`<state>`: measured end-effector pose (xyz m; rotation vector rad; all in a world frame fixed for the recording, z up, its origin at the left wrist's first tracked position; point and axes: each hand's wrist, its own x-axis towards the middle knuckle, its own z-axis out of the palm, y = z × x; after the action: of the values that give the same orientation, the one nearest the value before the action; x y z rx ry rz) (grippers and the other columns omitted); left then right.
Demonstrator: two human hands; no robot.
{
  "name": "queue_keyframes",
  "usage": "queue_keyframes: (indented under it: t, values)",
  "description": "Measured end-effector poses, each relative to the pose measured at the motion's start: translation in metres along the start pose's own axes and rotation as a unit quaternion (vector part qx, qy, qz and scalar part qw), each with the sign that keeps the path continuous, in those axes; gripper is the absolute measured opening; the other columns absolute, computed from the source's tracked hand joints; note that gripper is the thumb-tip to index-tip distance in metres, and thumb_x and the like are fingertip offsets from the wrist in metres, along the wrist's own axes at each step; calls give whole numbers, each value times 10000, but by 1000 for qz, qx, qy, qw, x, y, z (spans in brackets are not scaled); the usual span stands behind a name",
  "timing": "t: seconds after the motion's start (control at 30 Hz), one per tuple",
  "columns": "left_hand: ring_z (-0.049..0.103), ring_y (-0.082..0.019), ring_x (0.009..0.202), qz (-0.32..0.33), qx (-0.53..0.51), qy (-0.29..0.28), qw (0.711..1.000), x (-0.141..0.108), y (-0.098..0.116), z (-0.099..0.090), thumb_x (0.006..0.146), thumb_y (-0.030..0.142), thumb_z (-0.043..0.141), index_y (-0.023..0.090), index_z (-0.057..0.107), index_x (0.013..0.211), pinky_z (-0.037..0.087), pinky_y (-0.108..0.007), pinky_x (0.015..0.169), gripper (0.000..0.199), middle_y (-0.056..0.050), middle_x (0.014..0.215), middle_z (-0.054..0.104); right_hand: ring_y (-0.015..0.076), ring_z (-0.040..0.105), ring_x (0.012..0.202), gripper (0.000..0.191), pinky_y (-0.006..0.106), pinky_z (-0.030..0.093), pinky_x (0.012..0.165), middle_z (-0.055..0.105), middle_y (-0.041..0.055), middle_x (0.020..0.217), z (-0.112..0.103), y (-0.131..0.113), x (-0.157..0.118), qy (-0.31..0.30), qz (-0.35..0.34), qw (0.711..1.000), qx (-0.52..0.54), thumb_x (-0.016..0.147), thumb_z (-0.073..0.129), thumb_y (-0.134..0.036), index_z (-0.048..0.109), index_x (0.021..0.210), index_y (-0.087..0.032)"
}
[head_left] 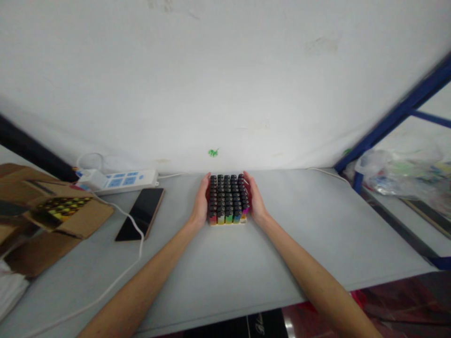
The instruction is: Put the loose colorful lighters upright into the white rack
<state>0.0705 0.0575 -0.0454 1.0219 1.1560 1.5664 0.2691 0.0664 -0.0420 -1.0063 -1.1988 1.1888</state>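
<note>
A block of several upright lighters (229,199) with black tops and coloured bodies stands on the grey table (225,267), in a shallow pale tray (228,224). Against its left side lies my left hand (201,201). My right hand (256,201) is on the right side, so the block is held between both hands. At the front right corner, a purple-topped lighter (244,213) differs from the rest. The palms and some of the fingertips are hidden.
To the left are an open cardboard box (95,213) with yellow-and-black items, a phone (141,214), a white power strip (123,180) and a white cable (140,249). A white wall is behind; plastic bags (405,173) lie beyond a blue frame (380,129) on the right.
</note>
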Motion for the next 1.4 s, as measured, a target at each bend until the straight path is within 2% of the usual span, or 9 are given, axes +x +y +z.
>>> queue_keyframes:
  t: [0.17,0.33,0.67,0.83,0.87,0.97,1.13,1.23,1.4]
  values:
    - [770,-239,1089,22,-7,77,997,24,14,-46,860,483,706,248,699,1037,622,-437,1031,295,-49,1044,791,317,754,1179,673,539,609,1088,800,119,1221,-55,-6,22,99,28,992,77,859,610,-914,720,1030,-273]
    - [659,-179,627,14,4,66,998,27,28,-59,782,444,657,230,672,877,582,-328,664,235,36,639,621,226,695,730,565,416,644,753,715,43,795,-64,-8,28,97,33,992,70,804,761,-804,650,882,-256]
    - [591,-187,580,46,110,44,992,12,41,-45,827,524,570,231,696,816,479,-307,554,319,17,616,581,193,662,762,648,335,583,706,725,36,864,-52,-15,22,43,31,998,14,755,773,-858,679,906,-235]
    - [692,-304,1062,108,217,23,970,-31,63,-26,847,551,731,243,794,1058,598,-440,902,379,-87,1130,730,259,693,1182,558,441,592,1029,737,116,1290,-30,-47,33,-66,-139,973,-174,972,658,-768,746,1153,-248]
    - [676,-322,1164,130,246,8,961,-45,68,-20,845,522,769,255,791,1141,584,-472,1002,399,-99,1230,710,266,678,1239,524,460,566,1092,728,123,1328,-21,-57,38,-110,-181,954,-213,1024,624,-729,753,1207,-254]
    - [607,-355,1355,274,423,-59,862,-88,83,0,961,445,712,256,712,1339,500,-561,1194,422,-151,1435,638,281,600,1421,503,506,428,1271,700,139,1438,14,-84,52,-246,-279,871,-320,1119,559,-627,725,1410,-252]
    - [600,-369,1385,408,495,-122,757,-140,93,32,989,299,691,189,694,1317,439,-618,1256,347,-169,1386,699,309,626,1440,465,668,245,1339,714,117,1465,58,-92,57,-383,-222,740,-506,1138,570,-606,718,1467,-311]
    - [608,-365,1393,410,517,-143,738,-146,91,43,983,314,700,190,718,1309,386,-639,1316,349,-164,1363,722,289,660,1397,471,631,237,1345,778,112,1348,56,-86,56,-366,-195,715,-563,1187,444,-581,765,1355,-280]
    - [549,-429,1471,391,580,-183,691,-128,85,54,968,490,740,184,717,1387,283,-753,1345,520,-212,1461,680,276,731,1255,481,402,505,1107,775,114,1324,29,-93,62,-329,-128,713,-606,1196,395,-569,729,1389,-283]
